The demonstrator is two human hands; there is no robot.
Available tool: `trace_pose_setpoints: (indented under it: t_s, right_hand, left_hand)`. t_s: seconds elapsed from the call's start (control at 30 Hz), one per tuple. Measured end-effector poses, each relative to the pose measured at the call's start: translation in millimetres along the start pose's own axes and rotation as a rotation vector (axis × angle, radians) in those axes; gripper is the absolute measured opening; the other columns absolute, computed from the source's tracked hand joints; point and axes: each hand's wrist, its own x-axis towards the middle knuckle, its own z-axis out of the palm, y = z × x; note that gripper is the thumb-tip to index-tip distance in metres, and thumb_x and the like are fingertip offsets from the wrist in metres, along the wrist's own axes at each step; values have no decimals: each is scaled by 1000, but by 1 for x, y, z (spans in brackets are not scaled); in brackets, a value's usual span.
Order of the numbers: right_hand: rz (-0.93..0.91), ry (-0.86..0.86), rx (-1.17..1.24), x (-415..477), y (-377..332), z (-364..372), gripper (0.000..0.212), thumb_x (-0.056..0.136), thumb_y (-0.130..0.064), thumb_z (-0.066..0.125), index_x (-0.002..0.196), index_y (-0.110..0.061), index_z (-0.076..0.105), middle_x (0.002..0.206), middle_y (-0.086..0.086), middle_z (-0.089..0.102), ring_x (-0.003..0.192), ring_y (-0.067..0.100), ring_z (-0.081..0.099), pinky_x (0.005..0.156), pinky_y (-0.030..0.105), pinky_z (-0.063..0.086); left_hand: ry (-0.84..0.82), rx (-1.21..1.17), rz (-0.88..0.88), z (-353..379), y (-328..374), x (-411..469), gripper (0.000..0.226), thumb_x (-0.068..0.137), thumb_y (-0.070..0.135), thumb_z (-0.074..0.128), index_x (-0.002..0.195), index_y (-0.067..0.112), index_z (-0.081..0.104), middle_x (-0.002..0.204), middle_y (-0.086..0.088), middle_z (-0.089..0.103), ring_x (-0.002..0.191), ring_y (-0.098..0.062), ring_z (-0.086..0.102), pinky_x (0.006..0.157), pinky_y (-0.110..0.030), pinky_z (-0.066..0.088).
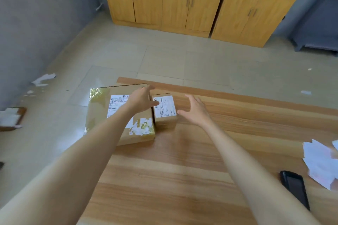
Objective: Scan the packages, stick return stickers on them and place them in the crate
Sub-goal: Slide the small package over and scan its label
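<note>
1. The wooden surface [201, 179] carries both packages.
2. The large taped cardboard package [102, 115] lies at its far left edge.
3. The small labelled package [165, 109] sits against the large one's right side.
4. My left grip [142, 99], fingers straight and holding nothing, reaches over where they meet.
5. My right grip [195, 110], fingers spread apart, is just right of the small package.

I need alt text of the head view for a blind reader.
Two open hands reach for a small package on a wooden table, the left hand at its left edge, the right hand to its right. A larger package lies beside it, a black device and white papers far right.
</note>
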Motion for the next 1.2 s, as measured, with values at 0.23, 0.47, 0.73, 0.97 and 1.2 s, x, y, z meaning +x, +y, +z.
trace_pose_setpoints:
  t_s: [0.23,0.47,0.73,0.97,1.2]
  right_hand:
    - [-88,-97,12,-7,47,-23,73,83,-35,63,146,-22,27,146,7,33,136,26,31,105,38,32]
    - [-40,-169,44,-20,88,-22,74,84,-39,63,146,-24,25,148,7,31,136,27,31,109,42,31]
    - [101,-162,50,-26,146,-16,73,85,-38,65,146,-23,27,152,3,29,139,24,30,110,38,29]
    - [188,-138,99,-20,171,-13,73,84,-38,65,145,-23,28,153,2,28,139,24,29,111,39,28]
    - [198,-148,111,-22,179,-10,73,85,-43,63,146,-24,27,153,1,28,139,23,29,111,40,28]
  left_hand:
    - [35,-23,-217,42,25,-37,71,83,35,68,143,20,33,140,-11,43,121,-27,48,97,-40,43]
    - [30,-66,-328,69,36,-38,84,78,42,72,146,21,28,136,-12,41,118,-29,48,94,-36,40]
    - [32,-102,-387,106,48,3,94,77,48,71,149,16,19,150,-15,24,138,-33,24,111,-46,27]
    - [41,-20,-511,138,44,19,86,78,54,66,142,12,26,149,-24,18,137,-39,16,109,-47,24]
    - [145,-72,-634,148,51,32,69,69,32,70,124,14,33,126,-18,31,114,-38,35,97,-42,33]
